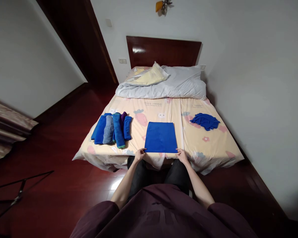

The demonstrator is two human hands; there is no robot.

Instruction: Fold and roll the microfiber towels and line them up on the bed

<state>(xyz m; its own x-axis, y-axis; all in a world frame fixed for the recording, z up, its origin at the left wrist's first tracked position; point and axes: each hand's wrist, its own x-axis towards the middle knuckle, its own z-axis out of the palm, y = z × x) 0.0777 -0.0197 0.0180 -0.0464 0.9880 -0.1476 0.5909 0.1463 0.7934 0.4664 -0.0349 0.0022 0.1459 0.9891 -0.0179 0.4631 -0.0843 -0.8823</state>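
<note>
A blue cloth (161, 137) lies flat on the bed in front of me, its shape close to a square. My left hand (140, 154) pinches its near left corner. At the near right corner, my right hand (181, 155) grips the cloth between thumb and fingers. To the left is a row of rolled or folded towels (109, 129) in blue, grey and purple, some with green edging. A crumpled blue cloth (205, 121) rests farther right on the sheet.
The bed (161, 110) has a patterned sheet, with a bunched white quilt (186, 81) and a pale yellow cover (151, 75) by the dark headboard (164, 51). Black stand legs (20, 191) are on the floor at lower left. A wall runs along the right side.
</note>
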